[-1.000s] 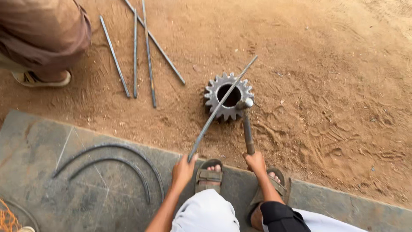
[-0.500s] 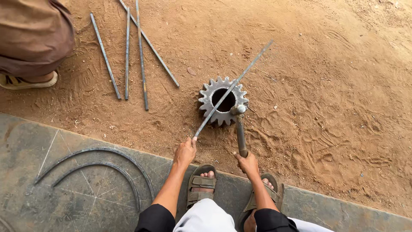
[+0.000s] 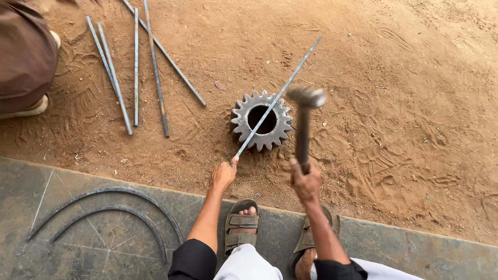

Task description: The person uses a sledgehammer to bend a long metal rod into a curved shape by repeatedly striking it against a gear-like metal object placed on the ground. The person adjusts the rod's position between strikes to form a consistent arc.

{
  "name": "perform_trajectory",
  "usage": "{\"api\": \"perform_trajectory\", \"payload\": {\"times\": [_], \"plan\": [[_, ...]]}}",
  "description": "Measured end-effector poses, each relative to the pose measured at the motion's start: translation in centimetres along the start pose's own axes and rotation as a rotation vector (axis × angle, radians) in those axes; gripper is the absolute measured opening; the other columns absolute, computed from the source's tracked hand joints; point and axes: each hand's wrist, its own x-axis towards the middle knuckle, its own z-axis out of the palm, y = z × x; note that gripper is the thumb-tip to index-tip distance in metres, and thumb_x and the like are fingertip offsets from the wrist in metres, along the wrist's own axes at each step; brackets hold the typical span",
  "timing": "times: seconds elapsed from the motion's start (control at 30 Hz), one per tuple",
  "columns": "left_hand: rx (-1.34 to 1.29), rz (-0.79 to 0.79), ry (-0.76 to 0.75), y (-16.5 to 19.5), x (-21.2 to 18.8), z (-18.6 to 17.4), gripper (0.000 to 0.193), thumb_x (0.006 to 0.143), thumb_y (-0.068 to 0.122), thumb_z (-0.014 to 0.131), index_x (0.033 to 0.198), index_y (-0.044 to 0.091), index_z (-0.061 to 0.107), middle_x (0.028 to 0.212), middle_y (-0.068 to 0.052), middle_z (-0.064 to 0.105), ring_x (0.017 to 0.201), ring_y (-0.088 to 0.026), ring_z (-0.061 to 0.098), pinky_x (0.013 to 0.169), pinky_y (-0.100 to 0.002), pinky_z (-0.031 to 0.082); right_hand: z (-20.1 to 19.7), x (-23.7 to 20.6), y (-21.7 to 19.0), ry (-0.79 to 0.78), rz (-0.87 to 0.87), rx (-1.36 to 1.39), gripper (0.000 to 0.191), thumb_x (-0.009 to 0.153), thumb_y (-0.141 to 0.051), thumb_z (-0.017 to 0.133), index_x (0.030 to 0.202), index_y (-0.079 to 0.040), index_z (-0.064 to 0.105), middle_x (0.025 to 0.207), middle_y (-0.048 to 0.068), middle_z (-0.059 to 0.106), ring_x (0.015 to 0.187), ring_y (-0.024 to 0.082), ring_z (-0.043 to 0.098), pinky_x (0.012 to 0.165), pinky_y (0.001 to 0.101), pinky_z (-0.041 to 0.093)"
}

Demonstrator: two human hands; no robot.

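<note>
My left hand [image 3: 224,175] grips the near end of a long thin metal rod [image 3: 280,96] that lies diagonally across the top of a large grey toothed gear [image 3: 262,120] resting on the sandy ground. My right hand [image 3: 306,182] is closed on the handle of a hammer [image 3: 304,111], whose blurred head hangs just right of the gear, beside the rod. My two sandalled feet [image 3: 241,223] stand on the edge of a grey concrete slab.
Several straight metal rods [image 3: 136,67] lie on the sand at upper left. Two bent, curved rods [image 3: 111,207] rest on the chalk-marked concrete slab [image 3: 62,233] at lower left. Another person's leg and sandal [image 3: 26,62] are at the far left.
The hammer head has lifted off the rod at the gear and is blurred in the air. The rod's far end now reaches further past the gear. The view has shifted.
</note>
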Motion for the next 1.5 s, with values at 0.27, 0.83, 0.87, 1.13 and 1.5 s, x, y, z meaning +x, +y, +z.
{"api": "perform_trajectory", "payload": {"times": [0.27,0.83,0.87,1.13,1.5], "plan": [[-0.039,-0.01,-0.062,-1.6,-0.4,1.8,0.063,0.105,0.058,0.034,0.108,0.006,0.07,0.098,-0.025,0.076,0.094,-0.044,0.074,0.08,-0.056,0.055,0.6,7.6,-7.6,0.011,-0.969,0.582,0.018,0.102,-0.024,0.071,0.105,-0.013,0.057,0.086,0.002,0.068,0.071,0.013,0.069,0.06,0.0301,0.065],[0.037,0.055,0.022,-4.0,-2.5,0.0,0.064,0.099,0.058,0.039,0.104,0.007,0.077,0.103,-0.029,0.074,0.101,-0.048,0.071,0.089,-0.059,0.054,-3.7,5.0,-8.9,0.111,-0.674,0.264,0.01,0.104,-0.012,0.07,0.103,-0.007,0.061,0.08,0.006,0.064,0.061,0.011,0.064,0.052,0.0261,0.059],[0.066,0.03,0.018,-4.3,-2.6,-0.2,0.068,0.101,0.06,0.038,0.104,0.005,0.078,0.105,-0.029,0.073,0.103,-0.049,0.069,0.09,-0.059,0.053,-3.9,6.3,-10.3,0.116,-0.732,0.359,0.01,0.102,-0.008,0.071,0.107,-0.008,0.062,0.082,0.006,0.064,0.064,0.011,0.066,0.056,0.0274,0.062],[0.141,0.022,-0.008,-4.7,-2.2,0.2,0.071,0.104,0.061,0.036,0.096,0.003,0.076,0.103,-0.03,0.074,0.105,-0.048,0.071,0.097,-0.063,0.048,4.0,5.4,2.1,-0.174,0.04,-0.329,0.019,0.099,-0.025,0.067,0.096,-0.008,0.06,0.064,0.001,0.06,0.045,0.008,0.051,0.037,0.0228,0.047],[0.242,0.054,-0.082,-7.2,-3.3,-0.8,0.079,0.092,0.073,0.041,0.101,0.005,0.079,0.105,-0.027,0.075,0.106,-0.045,0.073,0.094,-0.058,0.055,-3.2,3.9,-8.5,0.145,-0.36,0.104,0.017,0.097,-0.017,0.071,0.091,-0.004,0.062,0.073,0.005,0.065,0.05,0.012,0.064,0.044,0.0265,0.062]]}}
